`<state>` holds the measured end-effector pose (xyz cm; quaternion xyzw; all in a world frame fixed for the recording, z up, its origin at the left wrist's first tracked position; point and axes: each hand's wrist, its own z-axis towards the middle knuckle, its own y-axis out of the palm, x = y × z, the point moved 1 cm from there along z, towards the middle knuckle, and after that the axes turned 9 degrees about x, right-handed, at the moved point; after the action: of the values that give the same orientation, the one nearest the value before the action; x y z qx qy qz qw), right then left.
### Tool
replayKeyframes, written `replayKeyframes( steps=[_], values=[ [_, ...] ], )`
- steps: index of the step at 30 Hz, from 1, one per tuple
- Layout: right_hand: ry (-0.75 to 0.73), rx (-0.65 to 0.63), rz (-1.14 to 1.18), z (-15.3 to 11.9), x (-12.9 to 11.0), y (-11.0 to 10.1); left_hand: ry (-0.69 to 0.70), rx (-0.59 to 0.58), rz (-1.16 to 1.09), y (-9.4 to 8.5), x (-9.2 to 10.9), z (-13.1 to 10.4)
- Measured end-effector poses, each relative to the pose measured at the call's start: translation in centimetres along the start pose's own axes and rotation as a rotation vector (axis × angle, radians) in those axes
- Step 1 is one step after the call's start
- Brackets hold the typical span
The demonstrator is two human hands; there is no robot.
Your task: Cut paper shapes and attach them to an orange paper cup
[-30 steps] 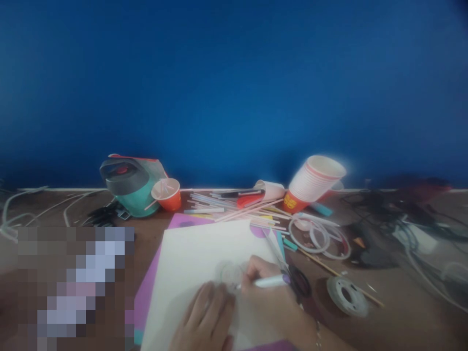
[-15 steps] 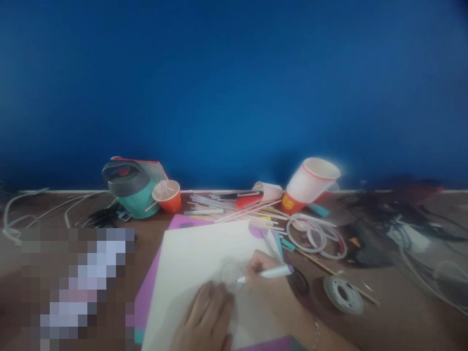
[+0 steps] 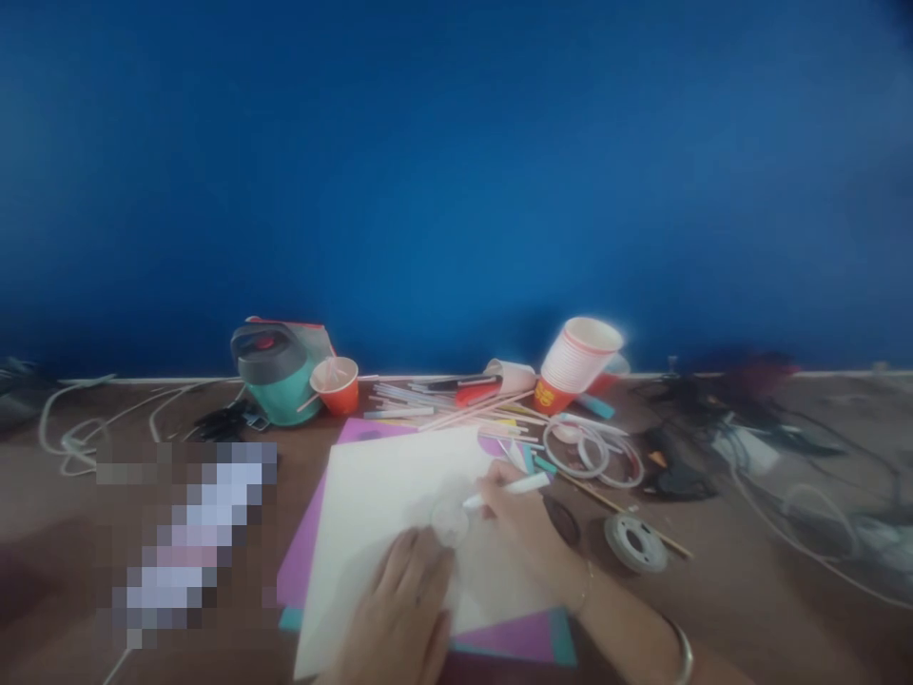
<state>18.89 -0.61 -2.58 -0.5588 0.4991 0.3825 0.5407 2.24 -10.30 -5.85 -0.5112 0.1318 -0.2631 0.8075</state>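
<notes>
A large white sheet of paper [image 3: 385, 476] lies on purple and teal sheets. Near its middle is a clear, round disc-like thing [image 3: 451, 518], faint against the white. My left hand [image 3: 410, 599] rests flat on the paper, fingers stretched out, with the fingertips at the lower left edge of the disc. In my right hand [image 3: 510, 504] is a white marker [image 3: 526, 483], its tip pointing left at the disc's upper right edge. Whether the tip touches the paper I cannot tell.
Behind the paper stand a teal jug [image 3: 278, 376], an orange paper cup [image 3: 335, 383] and a stack of paper cups [image 3: 579, 357]. Many straws [image 3: 471, 409] lie between them. To the right are clear rings [image 3: 577, 447], a tape roll [image 3: 634, 544] and cables [image 3: 806, 523].
The marker's tip has moved up around the disc to its upper right edge, with my right hand. My left hand stays beside the disc. The view has shifted slightly.
</notes>
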Motion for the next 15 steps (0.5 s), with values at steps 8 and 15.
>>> replayKeyframes(
  steps=[8, 15],
  values=[
    [0.078, 0.118, 0.078, 0.3, 1.0, 0.7, 0.013, 0.009, -0.003, 0.0, 0.0, -0.2],
    [-0.024, 0.140, 0.067, 0.3, 1.8, 0.8, -0.050, -0.027, -0.063, -0.2, 0.1, 0.1]
  ],
)
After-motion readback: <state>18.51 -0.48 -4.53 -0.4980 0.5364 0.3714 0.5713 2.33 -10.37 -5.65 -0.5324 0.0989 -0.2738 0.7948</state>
